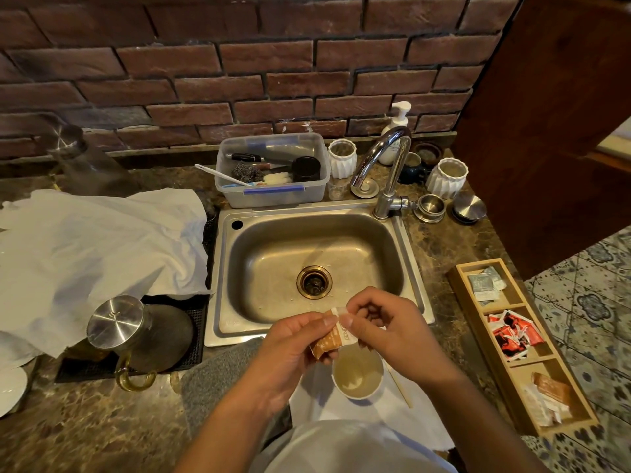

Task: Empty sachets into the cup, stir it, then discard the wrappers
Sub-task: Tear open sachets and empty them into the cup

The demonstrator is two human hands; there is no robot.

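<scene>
An orange and white sachet [333, 339] is held between both hands just above a white paper cup [357, 373] of pale liquid. My left hand [290, 349] pinches the sachet's lower body. My right hand [389, 326] pinches its top white end. The cup stands on a white paper napkin [386, 418] at the counter's front edge. A wooden stir stick [401, 387] lies on the napkin right of the cup, partly hidden by my right wrist.
A steel sink [317, 264] with a tap [389, 165] lies behind the hands. A wooden tray [522, 346] of sachets sits at the right. A lidded glass jug [136, 332] on a black mat and white paper [95, 254] are at the left. A plastic tub [273, 169] stands behind the sink.
</scene>
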